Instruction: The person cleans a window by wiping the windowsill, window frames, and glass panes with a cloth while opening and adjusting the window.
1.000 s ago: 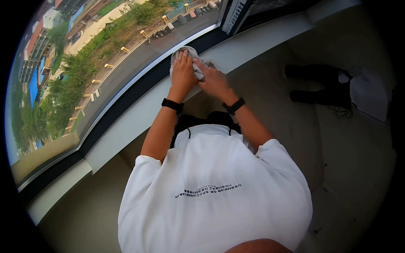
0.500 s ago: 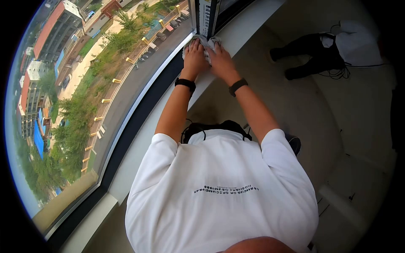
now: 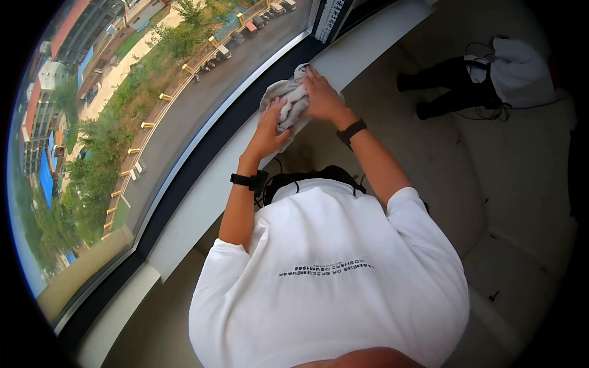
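A crumpled grey cloth [image 3: 291,98] is bunched over the white window sill [image 3: 202,228], close to the dark window frame [image 3: 211,132]. My left hand [image 3: 267,132] grips its near-left side, with the thumb and fingers on the folds. On the far-right side, my right hand [image 3: 323,98] holds the same cloth, its fingers bent over the top edge. Part of the cloth hangs below the left hand along the sill's inner edge. Both wrists wear black bands.
A large window pane [image 3: 159,116] on the left looks down on a road, trees and buildings. A printed strip [image 3: 332,21] is on the frame's upright. To the right, another person [image 3: 466,80] in dark trousers and a white top stands on the floor.
Both hands have drawn the cloth back from the window corner along the sill, toward me. The hands have moved apart, showing more of the bunched cloth.
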Motion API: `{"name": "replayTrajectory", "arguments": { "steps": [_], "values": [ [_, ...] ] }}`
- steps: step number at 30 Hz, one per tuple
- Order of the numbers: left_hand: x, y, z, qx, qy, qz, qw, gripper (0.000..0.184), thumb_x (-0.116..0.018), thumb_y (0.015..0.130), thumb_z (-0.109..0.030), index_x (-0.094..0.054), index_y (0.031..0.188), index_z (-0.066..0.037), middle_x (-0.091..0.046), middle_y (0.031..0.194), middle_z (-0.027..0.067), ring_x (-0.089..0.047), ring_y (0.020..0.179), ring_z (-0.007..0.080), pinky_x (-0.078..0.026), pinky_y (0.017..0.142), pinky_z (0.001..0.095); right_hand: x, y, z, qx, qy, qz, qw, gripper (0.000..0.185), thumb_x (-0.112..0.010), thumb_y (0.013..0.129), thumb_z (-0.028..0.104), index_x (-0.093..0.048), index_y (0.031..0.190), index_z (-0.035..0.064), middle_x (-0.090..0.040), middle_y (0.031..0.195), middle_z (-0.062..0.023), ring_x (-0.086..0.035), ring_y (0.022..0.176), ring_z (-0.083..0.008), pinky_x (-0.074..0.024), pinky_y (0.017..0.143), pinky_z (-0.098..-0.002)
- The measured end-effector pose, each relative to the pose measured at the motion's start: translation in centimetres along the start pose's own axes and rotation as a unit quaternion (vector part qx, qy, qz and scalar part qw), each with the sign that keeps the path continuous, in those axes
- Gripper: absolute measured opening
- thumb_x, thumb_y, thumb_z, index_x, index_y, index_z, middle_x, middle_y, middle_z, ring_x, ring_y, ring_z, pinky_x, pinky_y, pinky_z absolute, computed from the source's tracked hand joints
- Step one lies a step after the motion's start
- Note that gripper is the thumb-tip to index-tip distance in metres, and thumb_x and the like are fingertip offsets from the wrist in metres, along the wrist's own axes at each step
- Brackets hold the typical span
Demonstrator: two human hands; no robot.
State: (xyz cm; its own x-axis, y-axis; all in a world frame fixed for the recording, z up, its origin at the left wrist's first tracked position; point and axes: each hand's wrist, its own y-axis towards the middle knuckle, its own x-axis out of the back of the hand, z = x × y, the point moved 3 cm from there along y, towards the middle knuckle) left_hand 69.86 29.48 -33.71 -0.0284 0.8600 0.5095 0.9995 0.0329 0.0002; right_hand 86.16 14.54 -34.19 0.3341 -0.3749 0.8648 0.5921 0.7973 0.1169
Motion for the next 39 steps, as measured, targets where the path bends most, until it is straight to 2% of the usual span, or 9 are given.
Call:
{"name": "replayTrajectory", "arguments": {
  "steps": [6, 8, 9, 13, 22, 25, 29, 32, 39],
  "values": [
    [0.8, -4.7, -1.7, 0.01, 0.033, 0.009, 0.999, 0.078, -0.071, 0.09, -0.013, -0.034, 0.158, -0.012, -0.034, 0.163, 0.021, -0.03, 0.153, 0.0386, -0.024, 0.125, 0.0514, 0.8, -1.3, -1.2, -0.042, -0.009, -0.032, 0.999, 0.073, -0.089, 0.067, 0.036, -0.052, 0.126, 0.0106, -0.038, 0.154, -0.0351, -0.04, 0.142, -0.0509, -0.0364, 0.115, -0.0554],
    [1.4, -6.4, -1.5, 0.0, 0.013, -0.054, 0.998, 0.054, -0.065, 0.093, -0.006, -0.05, 0.145, -0.008, -0.047, 0.156, 0.0177, -0.039, 0.149, 0.0365, -0.026, 0.125, 0.0491, 1.7, -0.2, -2.0, -0.071, 0.04, -0.054, 0.995, 0.07, -0.087, 0.069, 0.032, -0.052, 0.126, 0.011, -0.043, 0.151, -0.0316, -0.044, 0.138, -0.0492, -0.0408, 0.111, -0.0548],
    [2.2, -7.4, -0.8, 0.001, 0.006, -0.073, 0.997, 0.047, -0.064, 0.094, -0.005, -0.054, 0.14, -0.007, -0.05, 0.154, 0.017, -0.041, 0.148, 0.0359, -0.026, 0.125, 0.0482, 2.6, 0.6, -2.7, -0.117, 0.084, -0.046, 0.988, 0.059, -0.081, 0.074, 0.023, -0.055, 0.125, 0.0092, -0.058, 0.138, -0.0253, -0.054, 0.126, -0.047, -0.0475, 0.102, -0.0521],
    [5.2, -11.7, -1.0, 0.066, 0.028, -0.175, 0.982, 0.026, -0.06, 0.095, -0.001, -0.063, 0.121, -0.004, -0.059, 0.145, 0.0153, -0.048, 0.143, 0.0356, -0.03, 0.123, 0.0474, 5.4, 2.3, -6.9, -0.101, 0.045, -0.135, 0.985, 0.044, -0.069, 0.079, 0.013, -0.061, 0.121, 0.0048, -0.069, 0.112, -0.0215, -0.063, 0.106, -0.0447, -0.0507, 0.093, -0.05],
    [6.4, -21.1, 3.0, 0.199, 0.242, -0.427, 0.848, 0.026, -0.063, 0.091, -0.002, -0.062, 0.116, -0.004, -0.065, 0.127, 0.014, -0.057, 0.126, 0.0339, -0.043, 0.107, 0.0433, 4.5, 3.3, -2.6, -0.056, 0.005, -0.095, 0.994, 0.039, -0.062, 0.076, 0.008, -0.06, 0.115, 0.0029, -0.068, 0.119, -0.0178, -0.062, 0.112, -0.041, -0.0508, 0.096, -0.0491],
    [5.9, -22.3, 3.2, 0.21, 0.3, -0.441, 0.819, 0.031, -0.065, 0.092, -0.01, -0.059, 0.122, -0.006, -0.058, 0.138, 0.0142, -0.052, 0.13, 0.0342, -0.037, 0.111, 0.0469, 3.1, 1.4, 0.0, 0.057, 0.027, -0.067, 0.996, 0.048, -0.061, 0.077, 0.005, -0.06, 0.124, 0.0034, -0.066, 0.129, -0.0144, -0.058, 0.124, -0.0377, -0.0478, 0.105, -0.0461],
    [6.2, -22.3, 4.5, 0.23, 0.311, -0.44, 0.81, 0.031, -0.065, 0.095, -0.016, -0.059, 0.124, -0.008, -0.054, 0.143, 0.0151, -0.048, 0.134, 0.0357, -0.034, 0.113, 0.0496, 3.9, 1.7, -3.4, -0.023, 0.002, -0.006, 1.0, 0.067, -0.061, 0.078, 0.006, -0.052, 0.145, 0.0053, -0.067, 0.127, -0.011, -0.055, 0.124, -0.0351, -0.0483, 0.103, -0.0448],
    [6.1, -22.1, 4.4, 0.239, 0.308, -0.432, 0.814, 0.031, -0.064, 0.096, -0.02, -0.058, 0.124, -0.008, -0.05, 0.145, 0.0155, -0.045, 0.136, 0.036, -0.033, 0.114, 0.0504, 5.5, 3.3, -5.9, -0.101, -0.02, -0.019, 0.995, 0.059, -0.061, 0.078, 0.008, -0.056, 0.137, 0.0034, -0.067, 0.128, -0.0115, -0.056, 0.119, -0.038, -0.0493, 0.101, -0.0466],
    [5.7, -21.6, 4.7, 0.251, 0.363, -0.424, 0.791, 0.035, -0.062, 0.099, -0.03, -0.053, 0.125, -0.009, -0.045, 0.147, 0.016, -0.041, 0.138, 0.0373, -0.031, 0.114, 0.0521, 1.2, 2.7, 1.3, -0.06, -0.076, -0.044, 0.994, 0.04, -0.062, 0.076, 0.012, -0.06, 0.116, 0.0039, -0.056, 0.144, -0.0235, -0.055, 0.115, -0.0474, -0.0532, 0.093, -0.0563]
  ]
}}
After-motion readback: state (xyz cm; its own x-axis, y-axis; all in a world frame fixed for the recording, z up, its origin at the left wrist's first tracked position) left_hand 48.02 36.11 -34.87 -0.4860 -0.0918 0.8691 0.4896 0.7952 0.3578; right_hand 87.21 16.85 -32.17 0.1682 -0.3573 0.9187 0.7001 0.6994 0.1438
